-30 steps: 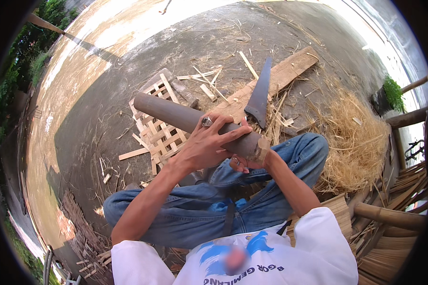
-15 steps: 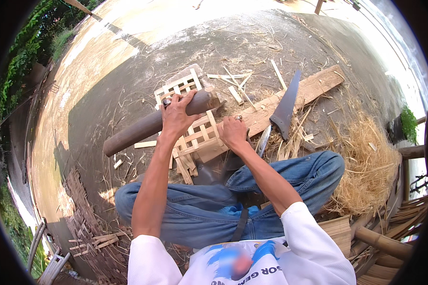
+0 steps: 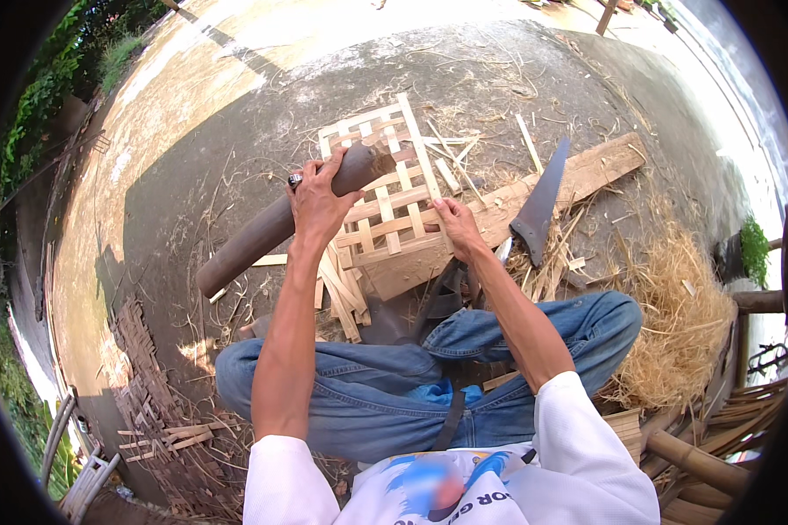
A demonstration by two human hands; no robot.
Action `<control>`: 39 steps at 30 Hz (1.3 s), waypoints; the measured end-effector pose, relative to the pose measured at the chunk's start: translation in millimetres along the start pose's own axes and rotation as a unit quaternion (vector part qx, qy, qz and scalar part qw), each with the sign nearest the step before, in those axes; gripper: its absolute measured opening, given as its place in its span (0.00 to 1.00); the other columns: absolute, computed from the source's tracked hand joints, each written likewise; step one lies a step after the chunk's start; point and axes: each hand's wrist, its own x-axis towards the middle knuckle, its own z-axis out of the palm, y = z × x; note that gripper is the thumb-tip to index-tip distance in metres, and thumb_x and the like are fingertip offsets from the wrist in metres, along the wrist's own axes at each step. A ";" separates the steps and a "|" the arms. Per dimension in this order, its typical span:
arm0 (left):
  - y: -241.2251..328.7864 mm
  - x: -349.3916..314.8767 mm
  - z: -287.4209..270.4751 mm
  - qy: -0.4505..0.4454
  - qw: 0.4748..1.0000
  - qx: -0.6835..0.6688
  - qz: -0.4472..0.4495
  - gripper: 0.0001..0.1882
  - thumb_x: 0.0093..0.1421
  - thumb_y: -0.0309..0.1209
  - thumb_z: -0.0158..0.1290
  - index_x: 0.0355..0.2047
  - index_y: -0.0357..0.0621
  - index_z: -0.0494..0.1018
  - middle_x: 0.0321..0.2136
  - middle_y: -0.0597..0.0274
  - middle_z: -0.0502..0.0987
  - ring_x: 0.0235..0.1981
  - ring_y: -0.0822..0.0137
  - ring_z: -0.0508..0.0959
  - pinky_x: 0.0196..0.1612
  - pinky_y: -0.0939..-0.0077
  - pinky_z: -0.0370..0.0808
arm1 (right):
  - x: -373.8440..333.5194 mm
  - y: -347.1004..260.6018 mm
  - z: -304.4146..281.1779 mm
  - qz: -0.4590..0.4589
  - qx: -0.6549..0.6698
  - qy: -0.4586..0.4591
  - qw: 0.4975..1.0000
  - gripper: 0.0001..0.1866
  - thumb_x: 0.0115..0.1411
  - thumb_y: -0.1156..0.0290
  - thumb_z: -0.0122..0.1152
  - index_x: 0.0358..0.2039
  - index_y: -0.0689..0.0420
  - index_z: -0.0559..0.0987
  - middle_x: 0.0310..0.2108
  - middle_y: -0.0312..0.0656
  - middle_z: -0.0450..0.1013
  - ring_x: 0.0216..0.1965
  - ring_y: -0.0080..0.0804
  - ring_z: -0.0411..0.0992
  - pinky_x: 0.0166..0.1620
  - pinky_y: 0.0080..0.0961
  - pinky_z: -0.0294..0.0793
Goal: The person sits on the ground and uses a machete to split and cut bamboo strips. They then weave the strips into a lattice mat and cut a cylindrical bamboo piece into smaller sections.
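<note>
- I see the ground [image 3: 184, 201] spread under everything, with a straw heap [image 3: 678, 328] to the right.
- On it I find the board [image 3: 591, 181], slanting up to the right.
- Over the board's near left part I have the lattice [image 3: 392, 213] of pale strips; its long axis runs away from the wearer, its far end leaning slightly left.
- Left of that I see the pole [image 3: 261, 238], tilted in view: its long axis runs from lower left to upper right, the rough, chipped end up by the lattice and the plain end down left. I cannot tell whether it touches the lattice.
- The saw [image 3: 545, 194] lies across the board, tip up.
- The left hand [image 3: 318, 210] has its fingers wrapped over the pole near the chipped end.
- The right hand [image 3: 460, 230] pinches the lattice's right edge between its fingers.
- I judge the step in hand to be handling the lattice while carrying the pole aside; the next move calls for a firm edge pinch, with the pole clear of the strips.
</note>
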 end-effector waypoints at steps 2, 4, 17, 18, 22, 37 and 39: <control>-2.4 2.5 4.5 0.005 1.000 -0.024 -0.016 0.45 0.46 0.43 0.71 0.66 0.64 0.68 0.48 0.55 0.73 0.52 0.53 0.75 0.59 0.56 0.68 | -6.8 -28.5 -50.4 -0.021 0.031 0.033 0.999 0.16 0.72 0.56 0.53 0.45 0.58 0.76 0.36 0.40 0.75 0.33 0.30 0.79 0.34 0.29 0.84; -1.6 5.7 13.8 -0.006 1.000 -0.004 -0.021 0.44 0.47 0.43 0.71 0.66 0.64 0.68 0.49 0.55 0.73 0.52 0.53 0.75 0.60 0.56 0.69 | -17.7 -54.6 -106.7 -0.072 0.063 0.108 0.990 0.16 0.73 0.57 0.52 0.44 0.57 0.76 0.34 0.40 0.75 0.34 0.31 0.79 0.34 0.31 0.84; 44.8 52.3 144.6 -0.125 0.990 -0.045 0.053 0.44 0.48 0.45 0.70 0.66 0.70 0.66 0.52 0.55 0.73 0.55 0.52 0.75 0.65 0.41 0.58 | -82.8 14.5 -375.1 -0.029 0.202 0.634 0.746 0.25 0.71 0.59 0.46 0.61 0.64 0.65 0.54 0.55 0.70 0.50 0.54 0.77 0.48 0.49 0.82; 36.3 55.4 154.2 -0.126 0.989 -0.043 0.062 0.45 0.48 0.46 0.70 0.66 0.70 0.65 0.52 0.55 0.73 0.55 0.51 0.75 0.65 0.39 0.58 | -81.3 12.3 -359.5 0.038 0.126 0.683 0.719 0.26 0.69 0.60 0.51 0.61 0.65 0.65 0.53 0.56 0.70 0.51 0.56 0.75 0.50 0.47 0.80; 35.2 66.7 182.4 -0.129 0.987 -0.070 0.067 0.45 0.47 0.45 0.70 0.67 0.70 0.65 0.52 0.54 0.72 0.55 0.50 0.75 0.64 0.39 0.59 | -89.3 7.0 -302.3 -0.046 -0.440 0.686 0.578 0.27 0.60 0.66 0.59 0.58 0.65 0.70 0.48 0.55 0.68 0.51 0.54 0.69 0.53 0.47 0.72; 27.1 69.2 213.0 -0.114 0.990 -0.048 0.062 0.38 0.54 0.49 0.65 0.65 0.66 0.65 0.53 0.50 0.68 0.63 0.45 0.63 0.65 0.42 0.56 | -68.2 15.4 -172.9 -0.063 -0.792 0.212 0.569 0.43 0.51 0.70 0.68 0.67 0.49 0.61 0.54 0.49 0.63 0.53 0.49 0.68 0.56 0.48 0.65; 24.5 70.3 218.3 -0.116 0.990 -0.059 0.056 0.38 0.55 0.49 0.65 0.65 0.65 0.65 0.55 0.50 0.67 0.64 0.44 0.61 0.66 0.40 0.56 | -58.9 12.1 -180.9 -0.061 -0.792 0.203 0.572 0.35 0.51 0.71 0.67 0.60 0.53 0.66 0.53 0.48 0.64 0.50 0.48 0.70 0.54 0.51 0.65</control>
